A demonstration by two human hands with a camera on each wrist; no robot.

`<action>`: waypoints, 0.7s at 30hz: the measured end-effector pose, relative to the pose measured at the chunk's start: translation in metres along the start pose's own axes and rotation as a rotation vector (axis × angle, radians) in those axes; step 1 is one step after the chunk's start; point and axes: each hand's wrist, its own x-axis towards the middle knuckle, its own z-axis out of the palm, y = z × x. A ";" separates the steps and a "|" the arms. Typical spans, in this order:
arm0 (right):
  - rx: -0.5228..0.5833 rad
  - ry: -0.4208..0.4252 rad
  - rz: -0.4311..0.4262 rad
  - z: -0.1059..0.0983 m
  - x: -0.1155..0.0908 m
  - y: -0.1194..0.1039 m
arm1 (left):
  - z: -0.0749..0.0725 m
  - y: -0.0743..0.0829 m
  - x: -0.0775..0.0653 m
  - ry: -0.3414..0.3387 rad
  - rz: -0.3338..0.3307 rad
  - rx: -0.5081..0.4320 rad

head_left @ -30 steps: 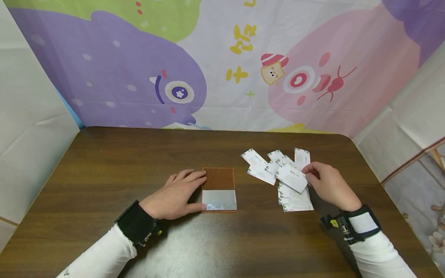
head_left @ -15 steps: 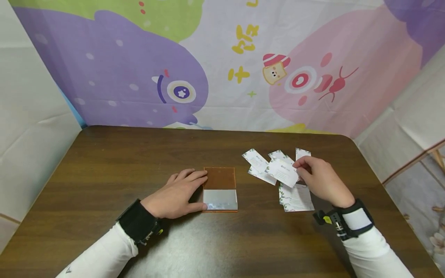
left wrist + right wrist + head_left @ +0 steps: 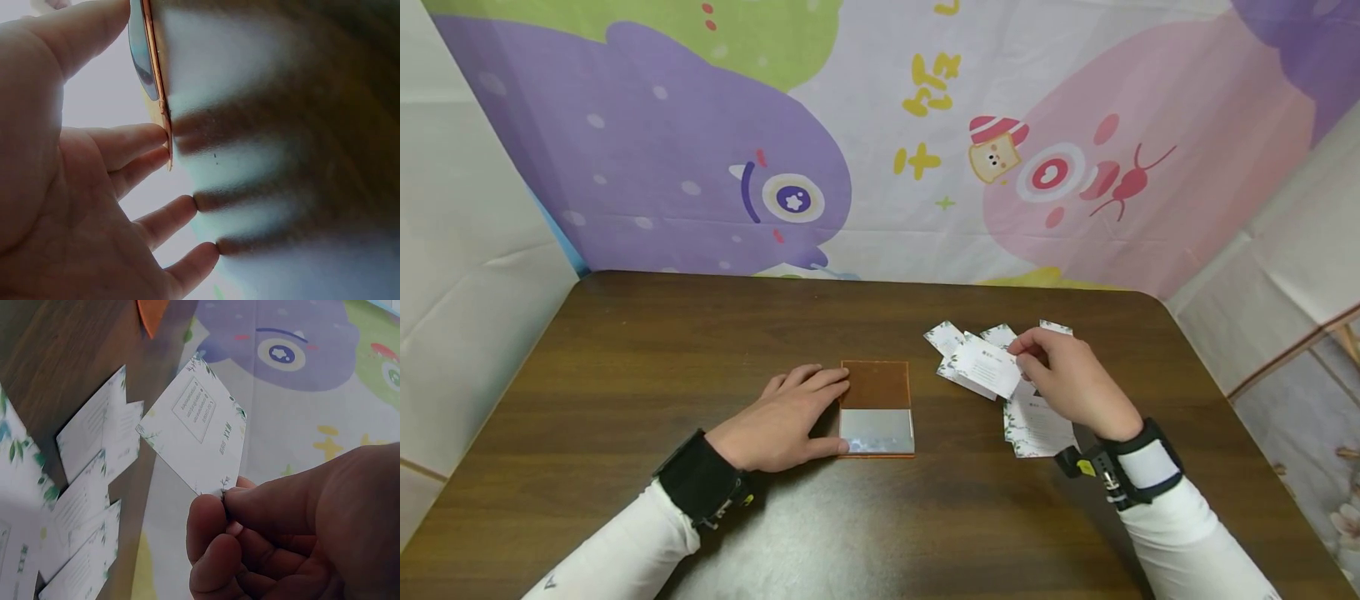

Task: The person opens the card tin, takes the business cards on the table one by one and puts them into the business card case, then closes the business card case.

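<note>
My right hand [image 3: 1071, 383] pinches one corner of a white business card [image 3: 200, 422] between thumb and fingers. The card is raised above a loose spread of similar cards [image 3: 1041, 425], printed with green leaves and small text. At the middle of the table lies a brown card holder [image 3: 875, 385], spread flat, with a clear plastic sleeve [image 3: 877, 431] on its near half. My left hand [image 3: 778, 421] rests at the holder's left edge, fingers spread. In the left wrist view its thumb and two fingertips touch the holder [image 3: 164, 112], and the other fingertips touch the table.
The dark wooden table [image 3: 722, 325] extends around the holder and cards. A cartoon-printed cloth [image 3: 887, 233] hangs along its back edge. Pale cloth walls [image 3: 482, 275] stand at the left and right sides.
My right hand has lifted the card off the pile and carried it left over the other cards. My left hand and the card holder stay in place.
</note>
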 end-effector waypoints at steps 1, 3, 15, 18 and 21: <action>0.003 -0.002 -0.003 0.000 0.001 -0.001 | 0.000 0.000 0.000 -0.001 -0.001 0.000; 0.010 -0.005 -0.015 0.002 0.002 -0.004 | 0.000 0.000 0.000 -0.001 -0.001 0.000; 0.052 -0.020 -0.070 0.016 0.012 -0.026 | 0.002 -0.001 0.002 -0.002 -0.007 0.006; 0.062 -0.032 -0.080 0.020 0.015 -0.031 | 0.002 -0.001 0.002 0.001 -0.005 0.005; 0.065 -0.046 -0.084 0.024 0.018 -0.037 | 0.002 0.000 0.001 0.003 -0.005 0.002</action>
